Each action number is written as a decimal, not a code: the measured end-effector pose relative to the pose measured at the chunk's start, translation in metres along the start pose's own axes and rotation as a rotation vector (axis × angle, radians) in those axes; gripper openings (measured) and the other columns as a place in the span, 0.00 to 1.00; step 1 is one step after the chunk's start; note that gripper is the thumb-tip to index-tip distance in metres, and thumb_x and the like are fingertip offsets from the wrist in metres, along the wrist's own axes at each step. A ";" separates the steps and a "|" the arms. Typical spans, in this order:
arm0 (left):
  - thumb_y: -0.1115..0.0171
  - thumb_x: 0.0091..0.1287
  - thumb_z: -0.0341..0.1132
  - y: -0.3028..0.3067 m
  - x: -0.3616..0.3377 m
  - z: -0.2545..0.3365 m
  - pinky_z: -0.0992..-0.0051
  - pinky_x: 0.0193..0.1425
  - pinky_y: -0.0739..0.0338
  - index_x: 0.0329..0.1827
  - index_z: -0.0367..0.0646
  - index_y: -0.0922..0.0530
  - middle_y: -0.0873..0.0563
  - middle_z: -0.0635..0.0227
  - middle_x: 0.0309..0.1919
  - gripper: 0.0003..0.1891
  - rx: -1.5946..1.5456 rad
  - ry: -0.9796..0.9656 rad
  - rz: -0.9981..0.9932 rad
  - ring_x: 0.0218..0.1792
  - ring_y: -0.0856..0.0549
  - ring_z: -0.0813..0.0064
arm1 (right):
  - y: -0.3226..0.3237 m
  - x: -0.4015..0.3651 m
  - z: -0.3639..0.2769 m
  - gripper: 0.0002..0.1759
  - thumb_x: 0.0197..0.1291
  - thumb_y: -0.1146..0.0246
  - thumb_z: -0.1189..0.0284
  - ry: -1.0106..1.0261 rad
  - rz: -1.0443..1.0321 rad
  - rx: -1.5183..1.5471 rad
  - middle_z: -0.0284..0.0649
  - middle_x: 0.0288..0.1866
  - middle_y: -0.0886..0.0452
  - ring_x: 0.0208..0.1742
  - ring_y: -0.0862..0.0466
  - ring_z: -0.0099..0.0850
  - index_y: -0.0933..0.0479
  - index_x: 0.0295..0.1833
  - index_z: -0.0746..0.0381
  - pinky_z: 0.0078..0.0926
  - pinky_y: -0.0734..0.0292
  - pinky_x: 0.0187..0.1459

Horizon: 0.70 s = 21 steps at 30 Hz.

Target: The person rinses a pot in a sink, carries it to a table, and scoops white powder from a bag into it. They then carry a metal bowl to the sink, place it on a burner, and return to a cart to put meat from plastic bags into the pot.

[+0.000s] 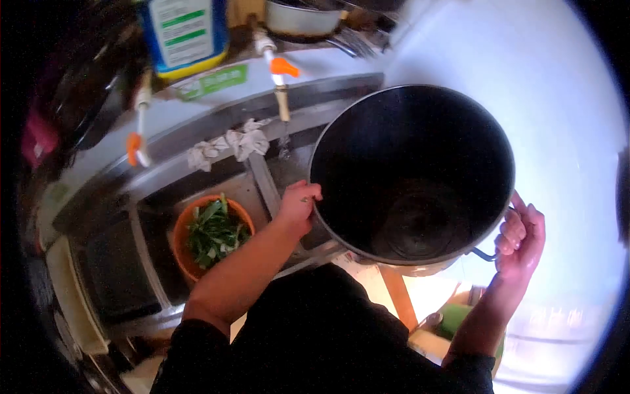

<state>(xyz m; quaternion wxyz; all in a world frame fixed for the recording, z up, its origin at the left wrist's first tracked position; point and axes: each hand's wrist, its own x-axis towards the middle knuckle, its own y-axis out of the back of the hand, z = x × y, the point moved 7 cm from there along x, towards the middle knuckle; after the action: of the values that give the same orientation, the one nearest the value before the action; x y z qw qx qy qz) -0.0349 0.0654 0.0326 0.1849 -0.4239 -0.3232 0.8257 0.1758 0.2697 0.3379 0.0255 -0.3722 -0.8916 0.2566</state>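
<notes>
A large, deep pot (413, 164) with a dark inside is held up at the right end of the sink. Its mouth faces me, and the inside is too dark to tell what it holds, if anything. My left hand (298, 207) is closed at the pot's left edge; the exact grip is partly hidden. On the other side, my right hand (522, 236) wraps around the looped side handle (484, 255). Just left of the pot, a tap (281, 82) with an orange lever points down, and water seems to run from it.
An orange bowl (178, 240) of leafy greens (213, 230) sits in the sink (146, 253). Crumpled cloths (244, 141) lie on the divider's back edge. Behind are a second tap (138, 134), a blue jug (187, 36) and a metal pan (302, 20). A white wall (558, 131) rises at right.
</notes>
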 end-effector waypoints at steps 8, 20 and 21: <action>0.43 0.44 0.24 -0.082 -0.072 0.001 0.77 0.29 0.36 0.27 0.38 0.25 0.26 0.71 0.20 0.06 0.396 -0.082 -0.267 0.24 0.27 0.77 | 0.086 -0.112 -0.034 0.16 0.65 0.50 0.72 0.088 0.076 0.192 0.25 0.16 0.45 0.11 0.47 0.15 0.35 0.54 0.70 0.13 0.47 0.07; 0.48 0.45 0.18 -0.152 -0.125 -0.001 0.80 0.28 0.32 0.28 0.37 0.25 0.23 0.70 0.22 0.08 0.422 -0.352 -0.254 0.22 0.26 0.79 | 0.171 -0.135 -0.034 0.19 0.63 0.49 0.74 0.234 0.137 0.169 0.25 0.16 0.43 0.11 0.45 0.14 0.38 0.59 0.69 0.12 0.47 0.08; 0.48 0.45 0.18 -0.156 -0.127 -0.014 0.80 0.29 0.32 0.29 0.36 0.25 0.23 0.69 0.22 0.08 0.422 -0.333 -0.265 0.22 0.26 0.78 | 0.171 -0.144 -0.045 0.21 0.64 0.49 0.74 0.259 0.121 0.163 0.25 0.16 0.43 0.11 0.45 0.14 0.39 0.60 0.70 0.12 0.47 0.08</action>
<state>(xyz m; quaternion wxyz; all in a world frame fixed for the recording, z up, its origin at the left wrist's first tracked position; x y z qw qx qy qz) 0.0540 0.1096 0.2079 0.3198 -0.1890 -0.2227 0.9013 0.4015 0.2937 0.3162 0.1548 -0.4517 -0.8331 0.2792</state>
